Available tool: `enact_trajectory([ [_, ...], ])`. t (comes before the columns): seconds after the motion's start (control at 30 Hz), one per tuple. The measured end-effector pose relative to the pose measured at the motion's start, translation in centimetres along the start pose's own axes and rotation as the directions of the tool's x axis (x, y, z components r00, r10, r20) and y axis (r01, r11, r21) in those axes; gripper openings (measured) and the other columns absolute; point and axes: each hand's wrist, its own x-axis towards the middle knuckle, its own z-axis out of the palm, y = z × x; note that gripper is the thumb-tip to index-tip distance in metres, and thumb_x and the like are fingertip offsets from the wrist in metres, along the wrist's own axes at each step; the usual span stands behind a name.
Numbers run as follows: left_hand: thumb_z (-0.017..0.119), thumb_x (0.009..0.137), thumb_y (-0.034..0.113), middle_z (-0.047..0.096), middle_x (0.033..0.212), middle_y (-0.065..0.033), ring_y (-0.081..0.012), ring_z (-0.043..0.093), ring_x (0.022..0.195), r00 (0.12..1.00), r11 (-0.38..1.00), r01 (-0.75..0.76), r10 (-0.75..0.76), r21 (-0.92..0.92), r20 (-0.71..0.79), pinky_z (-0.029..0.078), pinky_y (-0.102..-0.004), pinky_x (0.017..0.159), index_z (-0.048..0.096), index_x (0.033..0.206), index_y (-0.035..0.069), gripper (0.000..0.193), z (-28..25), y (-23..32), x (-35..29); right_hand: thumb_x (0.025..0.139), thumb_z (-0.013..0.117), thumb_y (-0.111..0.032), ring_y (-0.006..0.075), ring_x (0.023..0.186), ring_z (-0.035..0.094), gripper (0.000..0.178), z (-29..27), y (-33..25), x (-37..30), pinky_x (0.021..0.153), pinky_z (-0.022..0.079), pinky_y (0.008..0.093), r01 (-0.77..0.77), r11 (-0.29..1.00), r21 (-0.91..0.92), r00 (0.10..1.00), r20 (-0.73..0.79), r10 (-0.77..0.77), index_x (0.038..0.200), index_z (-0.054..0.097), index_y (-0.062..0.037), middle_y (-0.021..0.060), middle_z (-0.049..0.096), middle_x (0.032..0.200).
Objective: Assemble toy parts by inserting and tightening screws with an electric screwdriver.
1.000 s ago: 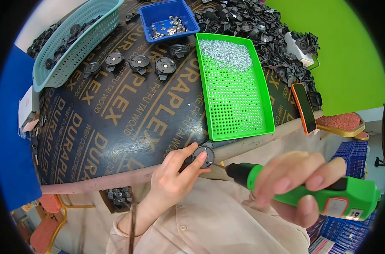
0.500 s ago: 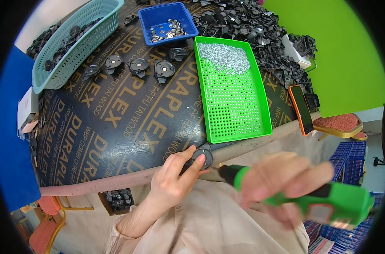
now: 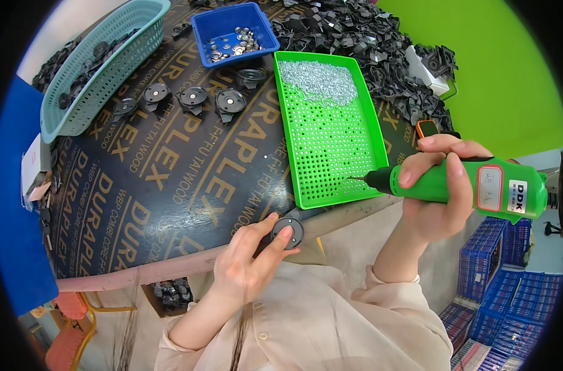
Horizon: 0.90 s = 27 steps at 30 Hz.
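Note:
My left hand (image 3: 250,255) pinches a round black plastic part (image 3: 287,234) at the table's near edge, thumb on its face. Small holes show in that face. In my right hand (image 3: 439,185) is a green electric screwdriver (image 3: 461,184) with a black nose, fingers wrapped round its body. Its thin bit points left, over the lower right of a green perforated tray (image 3: 286,133). Small silver screws (image 3: 318,82) are heaped at the tray's far end. Whether a screw sits on the bit is too small to tell.
Several similar black round parts (image 3: 231,102) stand in a row beyond. A blue bin (image 3: 202,37) holds small metal pieces. A teal basket (image 3: 77,114) of black parts is at the left. Black parts (image 3: 380,55) pile up far right, near an orange-edged phone (image 3: 427,128).
My right hand has lifted the screwdriver away from the black part, up and to the right, until its bit is over the tray. The left hand keeps its hold on the part.

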Motion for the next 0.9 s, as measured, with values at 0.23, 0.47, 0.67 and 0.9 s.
enact_trajectory([
  [0.23,0.082,0.061,0.008,0.063,0.100,-0.0170,-0.0245,0.063,0.076,1.000,1.000,-0.026,0.026,0.014,-0.003,0.052,-0.0289,0.062,0.067,0.101,0.002,0.043,-0.2,-0.1,0.1,0.084,0.049,-0.004,0.0218,0.048,0.058,0.015,0.3,-0.2,0.1,0.059,0.046,0.0293,-0.009,1.000,0.027,0.999,0.050,0.008,0.096,0.045,0.0054,0.0248,0.061,0.070],
  [0.47,0.082,0.061,0.008,0.063,0.099,-0.0160,-0.0236,0.063,0.075,0.999,0.999,-0.036,0.036,0.024,-0.026,0.052,-0.0276,0.060,0.068,0.102,0.003,0.043,0.1,-0.3,-0.1,0.084,0.047,-0.004,0.0232,0.046,0.057,0.017,0.5,-0.1,-0.1,0.055,0.045,0.0289,-0.027,0.999,0.026,0.998,0.059,0.025,0.097,0.045,0.0066,0.0257,0.061,0.072],
  [0.67,0.081,0.061,0.009,0.063,0.099,-0.0157,-0.0230,0.063,0.074,0.997,0.997,-0.061,0.063,0.049,-0.039,0.052,-0.0270,0.060,0.067,0.100,0.003,0.041,0.3,-0.4,-0.2,0.085,0.042,-0.006,0.0243,0.044,0.055,0.027,0.1,-2.3,0.3,0.040,0.046,0.0322,0.099,0.976,0.192,0.994,0.027,-0.106,0.109,0.043,0.0077,0.0316,0.058,0.091],
  [0.9,0.079,0.064,0.011,0.060,0.103,-0.0178,-0.0249,0.063,0.079,0.995,0.992,-0.101,0.101,0.070,-0.002,0.053,-0.0279,0.060,0.066,0.099,0.002,0.039,0.0,-0.5,0.1,0.087,0.045,-0.007,0.0242,0.050,0.056,0.022,3.1,-5.1,-2.4,0.042,0.049,0.0342,-0.177,0.915,0.363,0.866,0.499,-0.031,0.106,0.036,-0.0017,0.0219,0.052,0.099],
])
